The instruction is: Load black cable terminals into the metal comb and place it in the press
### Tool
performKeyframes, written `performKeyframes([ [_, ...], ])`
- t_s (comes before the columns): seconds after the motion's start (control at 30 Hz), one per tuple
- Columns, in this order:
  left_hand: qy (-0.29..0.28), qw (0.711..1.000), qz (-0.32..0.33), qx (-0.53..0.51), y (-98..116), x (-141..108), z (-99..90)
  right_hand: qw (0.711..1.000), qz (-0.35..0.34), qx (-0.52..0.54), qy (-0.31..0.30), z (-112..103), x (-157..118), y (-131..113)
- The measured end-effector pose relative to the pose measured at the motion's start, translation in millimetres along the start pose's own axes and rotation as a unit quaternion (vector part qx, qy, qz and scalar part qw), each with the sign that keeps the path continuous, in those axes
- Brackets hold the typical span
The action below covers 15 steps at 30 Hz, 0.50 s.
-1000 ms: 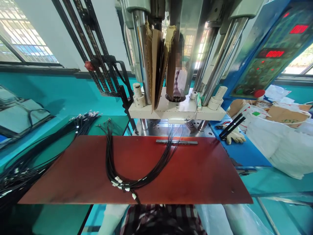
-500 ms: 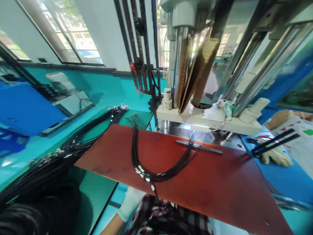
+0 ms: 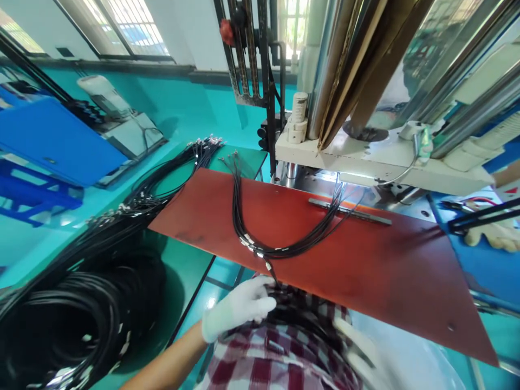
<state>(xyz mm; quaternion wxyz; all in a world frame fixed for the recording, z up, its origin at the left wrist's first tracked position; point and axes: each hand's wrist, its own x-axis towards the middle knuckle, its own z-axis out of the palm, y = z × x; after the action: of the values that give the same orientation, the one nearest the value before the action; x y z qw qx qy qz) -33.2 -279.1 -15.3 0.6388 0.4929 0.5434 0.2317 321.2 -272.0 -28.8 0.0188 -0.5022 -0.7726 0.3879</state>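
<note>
My left hand point(image 3: 242, 306), in a white glove, is at the near edge of the red-brown board point(image 3: 365, 271), its fingers curled beside a dark cable bundle point(image 3: 298, 311) on my lap. My right hand point(image 3: 363, 349), also gloved and blurred by motion, is at the bundle's right side; its grip cannot be made out. On the board a thin bunch of black cables point(image 3: 284, 250) with white tags curves in a U, its right ends lying over a flat metal bar point(image 3: 353, 212) by the press.
The press's cream plate point(image 3: 382, 162) stands beyond the board, with cardboard point(image 3: 345, 81) leaning on it. Many coiled black cables point(image 3: 109, 292) lie at the left. At the right are a glove point(image 3: 493, 235) and black rods point(image 3: 483, 215). A blue box point(image 3: 52, 143) is at far left.
The view has shifted downward and left. My left hand has come up from below the board to the cables on my lap, and my right hand has come into view.
</note>
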Motion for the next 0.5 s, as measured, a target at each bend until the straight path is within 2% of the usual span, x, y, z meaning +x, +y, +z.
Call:
performKeyframes([
  [0.07,-0.049,0.991,0.026,-0.12,-7.7,12.4,12.8,1.0,-0.028,0.004,0.004,21.2,27.6,-30.8],
  [0.13,-0.078,0.983,0.032,-0.165,-6.6,13.1,19.5,0.997,-0.069,0.023,0.004,37.7,51.7,-54.8],
  [0.17,-0.064,0.988,0.03,-0.141,-2.3,8.7,19.6,0.994,-0.1,0.04,0.0,42.4,60.3,-64.1],
  [0.2,-0.018,0.996,0.029,-0.082,4.0,2.3,17.5,0.99,-0.134,0.052,-0.001,44.3,66.2,-71.9],
  [0.23,0.056,0.998,0.037,0.007,11.6,-4.7,13.1,0.985,-0.165,0.056,0.006,43.2,69.3,-78.7],
  [0.27,0.144,0.981,0.057,0.115,19.7,-10.7,6.7,0.98,-0.191,0.049,0.021,39.3,70.1,-84.6],
  [0.3,0.229,0.943,0.088,0.224,27.4,-14.2,-1.6,0.976,-0.211,0.03,0.037,33.0,69.1,-89.8],
  [0.33,0.295,0.892,0.126,0.32,34.2,-14.2,-11.1,0.973,-0.225,0.002,0.051,25.0,67.2,-94.4],
  [0.37,0.319,0.846,0.167,0.393,39.6,-10.5,-21.6,0.969,-0.239,-0.03,0.056,16.2,65.1,-98.4],
  [0.4,0.308,0.814,0.203,0.448,43.7,-3.3,-32.2,0.964,-0.254,-0.057,0.055,7.2,63.3,-101.7],
  [0.43,0.278,0.798,0.226,0.485,46.7,6.1,-42.4,0.959,-0.269,-0.078,0.047,-1.3,62.1,-104.3],
  [0.5,0.208,0.79,0.224,0.531,51.3,26.6,-58.8,0.951,-0.292,-0.099,0.031,-14.9,61.3,-107.3],
])
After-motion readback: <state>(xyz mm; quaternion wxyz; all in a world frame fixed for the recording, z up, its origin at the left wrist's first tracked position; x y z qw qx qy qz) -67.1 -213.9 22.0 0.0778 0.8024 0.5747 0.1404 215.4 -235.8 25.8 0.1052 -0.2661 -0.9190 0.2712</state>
